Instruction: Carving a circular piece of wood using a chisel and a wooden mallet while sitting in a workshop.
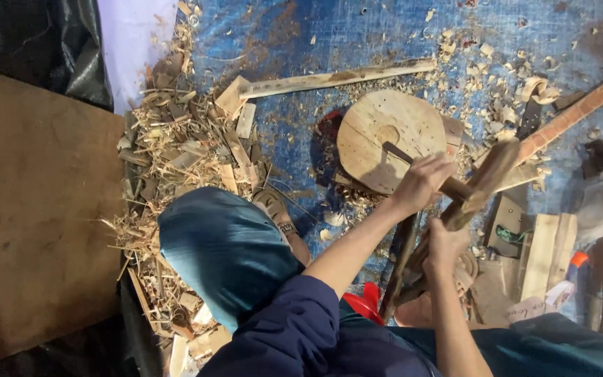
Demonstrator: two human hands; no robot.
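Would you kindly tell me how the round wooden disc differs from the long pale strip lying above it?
The round wooden disc is circular and broad with a hole at its centre; the long pale strip is narrow, straight and solid. A dark tool lies across the disc, while the strip lies bare. Both are pale wood resting on the blue tarp among shavings.

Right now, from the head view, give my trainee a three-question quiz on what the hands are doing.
1. True or false: the left hand grips a dark tool handle over the round wooden block.
2. What does the right hand hold?
A. a long stick
B. a red cup
C. a saw
3. Fill in: the shavings pile lies beside the person's ____.

Key:
1. true
2. A
3. knee
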